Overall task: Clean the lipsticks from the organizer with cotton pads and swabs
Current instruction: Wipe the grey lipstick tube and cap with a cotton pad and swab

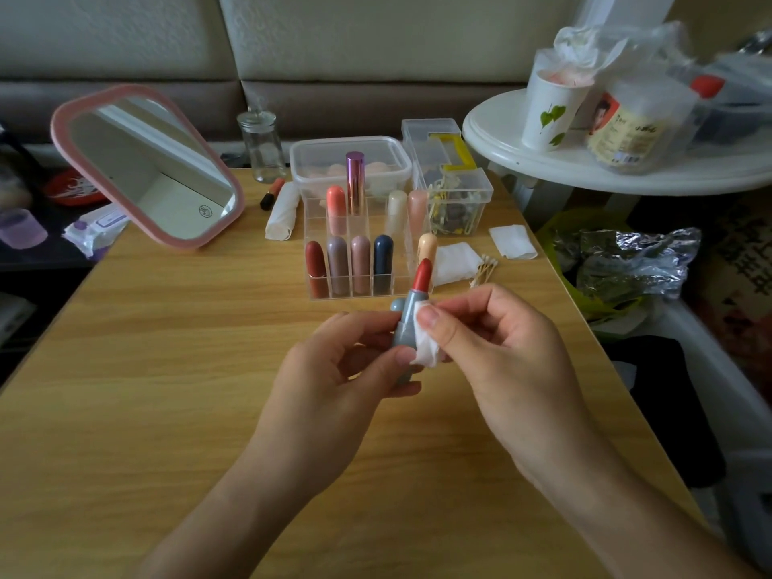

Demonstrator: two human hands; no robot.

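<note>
Hands of one person meet above the middle of a pale wooden worktop (167,369), seen from a head-worn camera looking down.

The left hand (330,369) grips the lower part of a lipstick (407,323), fingers and thumb curled round its grey-blue tube. The tube stands nearly upright, uncapped, with the red stick wound out at the top. The right hand (493,348) pinches a folded white cotton pad (426,348) between thumb and forefinger and holds it against the right side of the tube, below the red stick. Its other fingers are loosely curled behind.

Just beyond the hands, toward the far edge, stands a clear organizer (359,295) with rows of capped lipsticks upright in its compartments. Beside its right wall, near the worktop's right edge, lie two spare pads (453,261) and a small bunch of swabs (484,270).

Behind the organizer sit a clear lidded box (351,142) and a second clear box (455,194) of small items. A pink-framed mirror (154,169) leans at the far left corner, with a glass jar (262,146) near it. A white side table (585,169) off the right edge carries a paper cup (551,110).
</note>
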